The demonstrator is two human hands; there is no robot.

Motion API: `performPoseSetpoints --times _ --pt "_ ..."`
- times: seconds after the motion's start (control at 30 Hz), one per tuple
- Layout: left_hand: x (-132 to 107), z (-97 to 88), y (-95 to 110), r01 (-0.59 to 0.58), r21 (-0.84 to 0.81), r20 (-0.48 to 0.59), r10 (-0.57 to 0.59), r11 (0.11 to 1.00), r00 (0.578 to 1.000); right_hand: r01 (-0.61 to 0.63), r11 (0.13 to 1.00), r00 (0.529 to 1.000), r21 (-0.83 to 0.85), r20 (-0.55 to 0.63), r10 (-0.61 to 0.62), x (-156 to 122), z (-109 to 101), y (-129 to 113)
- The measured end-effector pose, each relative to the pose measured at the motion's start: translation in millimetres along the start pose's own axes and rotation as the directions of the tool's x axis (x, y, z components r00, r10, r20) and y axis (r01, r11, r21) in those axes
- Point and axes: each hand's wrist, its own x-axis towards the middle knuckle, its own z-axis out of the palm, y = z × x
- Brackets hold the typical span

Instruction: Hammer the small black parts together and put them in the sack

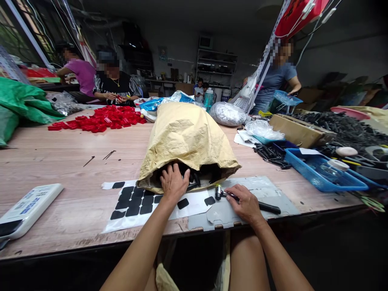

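Note:
A large tan paper sack (188, 133) lies on the bench with its mouth facing me, and black parts (194, 180) show inside. My left hand (174, 182) is at the sack's mouth, its fingers spread and reaching in over the black parts; the fingertips are partly in shadow. My right hand (245, 202) is closed around the shaft of a small hammer (269, 207) that lies along a grey board (221, 214). The hammer's head points left. Beneath the left wrist is a white sheet with black rounded-square pads (133, 202).
Red plastic pieces (103, 118) are heaped at the back left. A white device (30, 208) lies at the left edge. To the right are a blue tray (321, 171), a cardboard box (303, 129) and many black parts (342, 127). Several people are farther back.

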Motion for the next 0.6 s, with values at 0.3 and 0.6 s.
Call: performPoseSetpoints --times 0.3,0.6 --pt "25.4 -21.0 -30.3 0.017 -0.087 -0.058 -0.022 0.996 0.998 0.002 1.000 1.000 0.002 -0.005 -0.002 0.2 -1.0 -0.5" --pt "-24.1 -13.3 -26.8 -0.456 -0.165 0.079 0.473 0.874 0.878 -0.018 1.000 1.000 0.003 0.007 0.018 0.4 -2.3 -0.9"
